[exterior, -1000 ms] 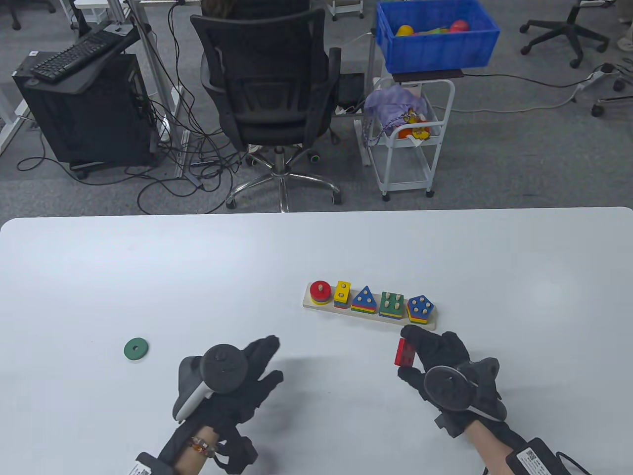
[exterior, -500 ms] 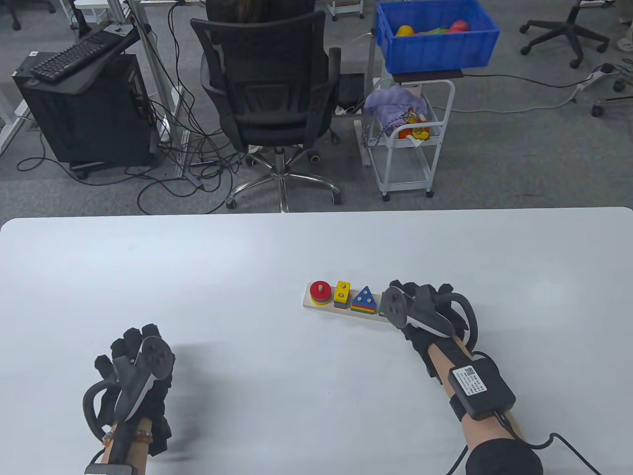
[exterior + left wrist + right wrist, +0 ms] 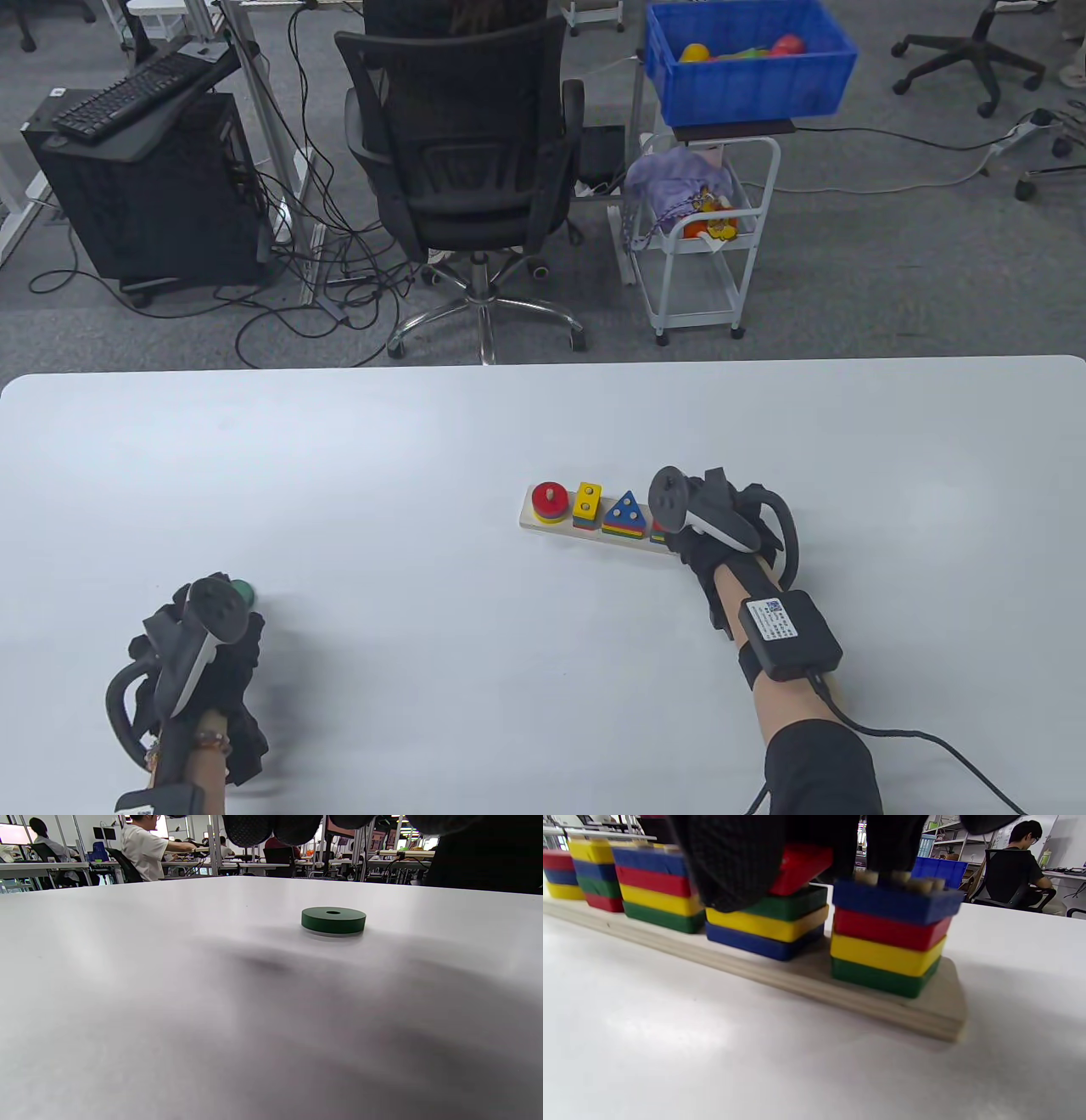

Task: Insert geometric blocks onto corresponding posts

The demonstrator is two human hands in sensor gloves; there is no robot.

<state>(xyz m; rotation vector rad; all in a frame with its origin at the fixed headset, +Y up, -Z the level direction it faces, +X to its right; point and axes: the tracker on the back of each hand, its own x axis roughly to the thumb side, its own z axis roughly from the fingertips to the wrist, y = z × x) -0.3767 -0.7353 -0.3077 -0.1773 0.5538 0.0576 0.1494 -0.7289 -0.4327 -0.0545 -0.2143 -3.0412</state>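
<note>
Your right hand (image 3: 730,531) grips the red block (image 3: 799,866), tilted on the square stack; level it over the posts. Left hand (image 3: 204,654) nears the green ring (image 3: 333,919); its finger state is unclear.

An office-like lab: beyond the hands stand a swivel chair (image 3: 462,144), computer tower (image 3: 144,199), keyboard (image 3: 127,89) and floor cables (image 3: 339,255).

From above, the right hand (image 3: 721,526) covers the square and pentagon stacks, and the board's (image 3: 551,527) right end vanishes beneath it. The green ring (image 3: 243,587) peeks out beside the left hand's (image 3: 199,654) tracker, mostly hidden. The red block (image 3: 801,866) is half buried under blurred fingers (image 3: 734,861).
</note>
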